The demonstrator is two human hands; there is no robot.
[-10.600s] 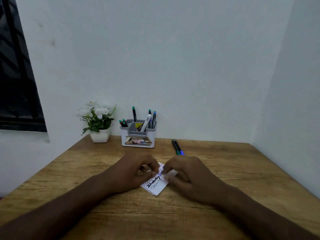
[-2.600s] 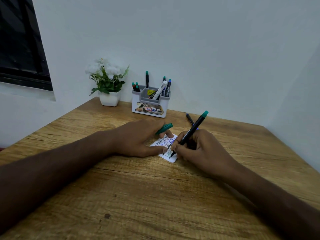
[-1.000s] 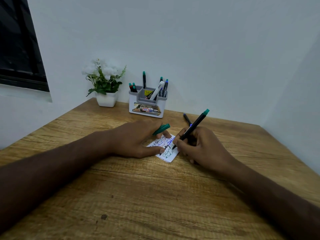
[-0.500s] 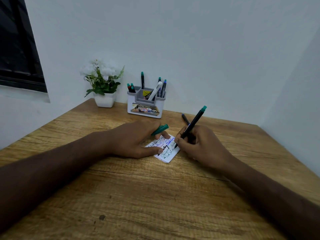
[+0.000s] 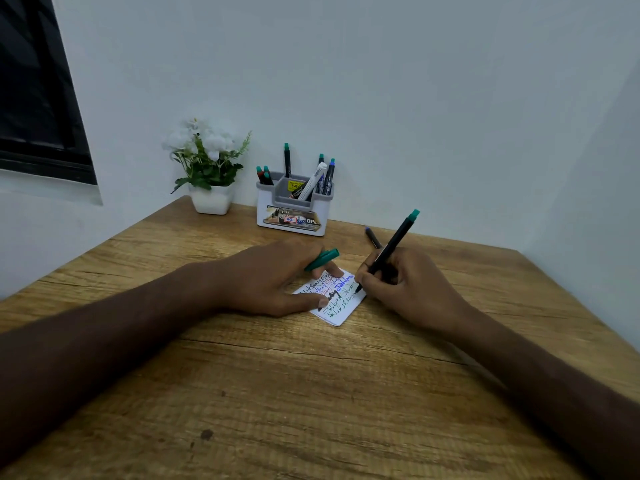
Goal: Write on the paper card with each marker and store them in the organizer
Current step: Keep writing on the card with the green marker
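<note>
Two bare forearms, sleeveless as far back as the frame edges. No watch, ring, band or glove on either wrist or finger. Left hand [image 5: 273,282]: broad back, knuckles plain, thumbnail short and pale. Right hand [image 5: 408,289]: knuckles ridged behind the grip, nails hidden. Nothing worn anywhere in view; shoulders and upper arms out of frame.

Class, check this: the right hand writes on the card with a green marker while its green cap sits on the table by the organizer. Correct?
Not quite. In the head view the green cap is held in the left hand, not lying on the table. The right hand does write on the card with the green marker.
</note>
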